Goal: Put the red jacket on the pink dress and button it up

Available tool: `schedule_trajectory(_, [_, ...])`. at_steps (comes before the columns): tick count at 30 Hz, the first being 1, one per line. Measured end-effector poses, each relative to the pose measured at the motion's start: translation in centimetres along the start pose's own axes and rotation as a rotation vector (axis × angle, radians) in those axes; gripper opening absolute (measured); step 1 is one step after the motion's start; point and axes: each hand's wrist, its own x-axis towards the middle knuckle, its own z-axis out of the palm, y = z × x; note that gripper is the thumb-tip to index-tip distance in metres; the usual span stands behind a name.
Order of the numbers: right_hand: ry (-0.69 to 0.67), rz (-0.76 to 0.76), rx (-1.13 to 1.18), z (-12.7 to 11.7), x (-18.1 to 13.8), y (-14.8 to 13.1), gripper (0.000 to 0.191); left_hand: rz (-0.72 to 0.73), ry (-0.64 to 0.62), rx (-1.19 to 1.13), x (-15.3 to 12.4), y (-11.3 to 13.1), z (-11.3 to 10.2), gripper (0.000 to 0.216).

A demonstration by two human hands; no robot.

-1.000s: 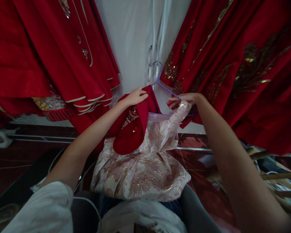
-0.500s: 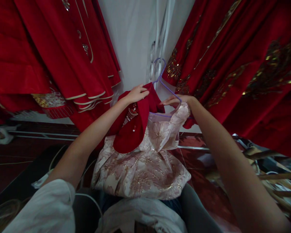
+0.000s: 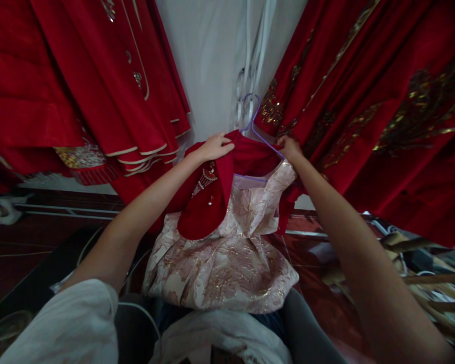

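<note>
**Right hand climbs to the hanger's shoulder**

Since half a second ago the right hand (image 3: 290, 147) has slid up from the dress's strap to the right end of the hanger (image 3: 264, 143). It is closed there over wire and red cloth, its fingertips hidden. The left hand (image 3: 214, 146) has stayed put, fingers bent over the jacket (image 3: 208, 207) at its collar, gripping the fabric.

Held out in front of the person, the dress (image 3: 227, 263) runs lengthwise from the hook, which points up toward the white wall (image 3: 208, 65), down to a flared hem near the person's body.

Underneath is a floor (image 3: 30, 242) of dark red glossy tiles. Long robes (image 3: 382, 126) hang on both sides.

The hanger is thin lilac wire. The jacket is plush red with a beaded ornament, and the dress is stiff, pale pink brocade with a gold leaf pattern. The robes are red velvet with gold embroidery and cream piping.
</note>
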Motion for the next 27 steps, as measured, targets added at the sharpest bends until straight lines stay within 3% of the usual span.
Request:
schedule_trajectory(8, [0.147, 0.097, -0.084, -6.1, -1.2, 6.7, 0.036, -0.018, -0.031, 0.129, 0.0, 1.1, 0.8, 0.034])
schedule_trajectory(13, [0.158, 0.048, -0.367, -8.3, -4.0, 6.3, 0.029, -0.007, -0.020, 0.214, -0.7, 1.4, 1.3, 0.035])
schedule_trajectory(16, [0.138, -0.034, -0.396, -8.3, -6.9, 4.8, 0.028, -0.013, -0.007, 0.246, -1.1, 1.5, 1.9, 0.035])
schedule_trajectory(19, [0.076, -0.021, -0.218, -7.3, -9.4, 3.1, 0.028, -0.044, -0.006, 0.249, -1.3, 1.9, 2.4, 0.036])
schedule_trajectory(23, [-0.205, 0.126, 0.423, -4.7, -10.2, 1.1, 0.018, -0.073, 0.007, 0.255, -1.5, 2.4, 2.5, 0.040])
schedule_trajectory(25, [-0.223, 0.123, 0.661, -3.2, -9.6, 0.7, 0.009, -0.082, 0.009, 0.267, -1.7, 2.6, 2.5, 0.040])
schedule_trajectory(27, [-0.165, 0.098, 0.743, -1.7, -8.9, 0.6, 0.008, -0.085, 0.010, 0.273, -1.8, 2.8, 2.4, 0.039])
